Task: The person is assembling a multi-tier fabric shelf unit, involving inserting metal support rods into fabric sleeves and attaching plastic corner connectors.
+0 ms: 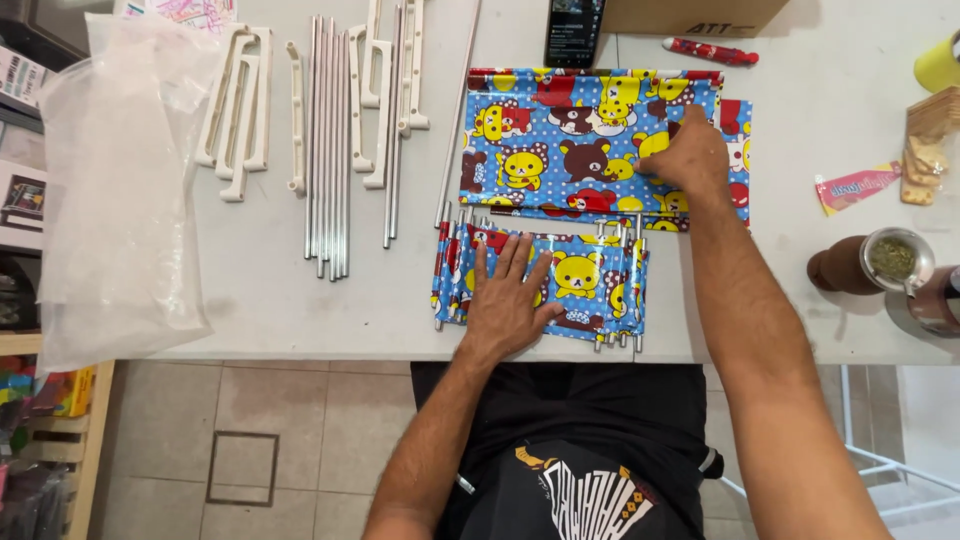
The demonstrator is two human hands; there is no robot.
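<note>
A blue fabric panel with cartoon bears lies flat on the white table. In front of it sits a stack of smaller bear-print fabric shelves with metal rods through their edges. My left hand lies flat on that stack, fingers spread. My right hand presses down on the right part of the large panel, fingers curled against the cloth.
Several silver metal rods and cream plastic frame pieces lie at the left. A clear plastic bag covers the table's left end. A phone, a red cutter, a cardboard box, a cup of herbs and crackers sit around.
</note>
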